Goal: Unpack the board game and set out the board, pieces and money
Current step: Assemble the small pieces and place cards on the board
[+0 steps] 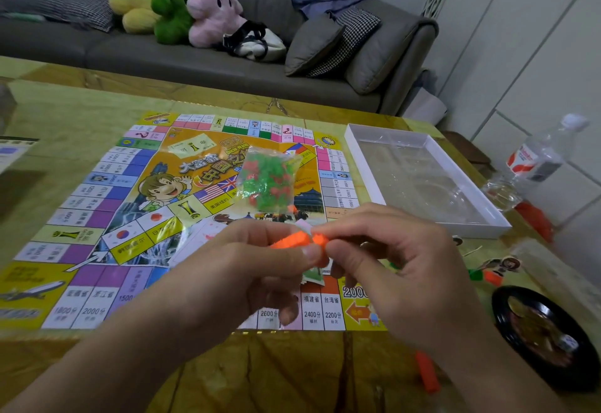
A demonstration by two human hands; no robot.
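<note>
The game board (107,204) lies unfolded flat on the table. A clear bag of green and red plastic pieces (268,180) rests on the middle of the board. Above the board's near edge, my left hand (247,269) and my right hand (387,256) meet, both pinching a small orange plastic piece (294,238) between thumbs and fingers. A bit of white card sticks up just behind the orange piece. The open white box tray (478,214) with a clear plastic insert sits to the right of the board.
Loose orange and green stands and a cut-out figure (502,266) lie right of the board. An orange piece (426,372) lies near the front edge. A black dish (546,331) sits at the right, a plastic bottle (540,155) behind it. A grey sofa with plush toys stands beyond the table.
</note>
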